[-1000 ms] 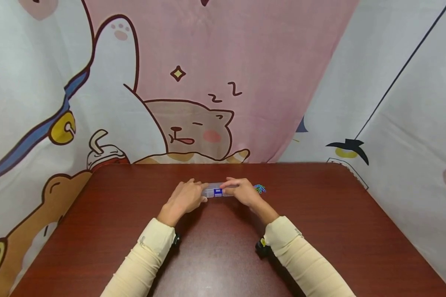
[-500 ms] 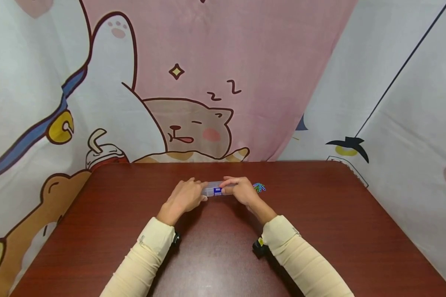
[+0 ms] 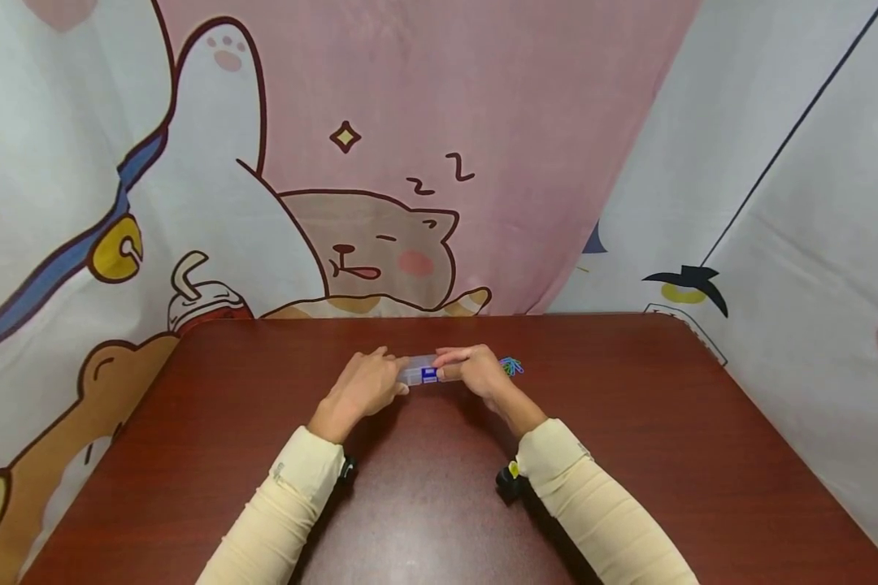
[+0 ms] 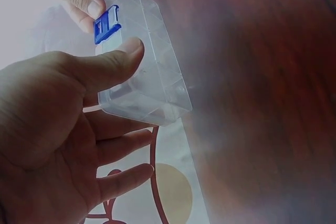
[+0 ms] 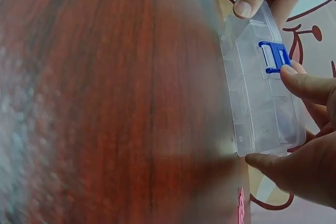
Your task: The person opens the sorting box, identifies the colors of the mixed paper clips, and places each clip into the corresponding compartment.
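Observation:
A clear plastic compartment box [image 3: 413, 375] with a blue latch [image 3: 429, 374] lies near the far side of the table. My left hand [image 3: 362, 386] grips its left end, the thumb on the front wall in the left wrist view and the other fingers behind and below. My right hand [image 3: 481, 376] holds the right part. In the right wrist view its thumb touches the lower end of the latch [image 5: 274, 57], and another finger meets the box's near corner. Whether the latch is fastened cannot be made out. Colourful paper clips [image 3: 512, 366] lie just right of my right hand.
The dark red-brown wooden table [image 3: 424, 487] has its far edge a short way behind the box. Beyond hangs a cartoon-printed cloth [image 3: 556, 122]. A small dark wrist camera [image 3: 510, 483] sits under my right sleeve.
The head view has tilted slightly, so the scene sits a little higher. Both hands keep their places on the box, and the paper clips have not moved.

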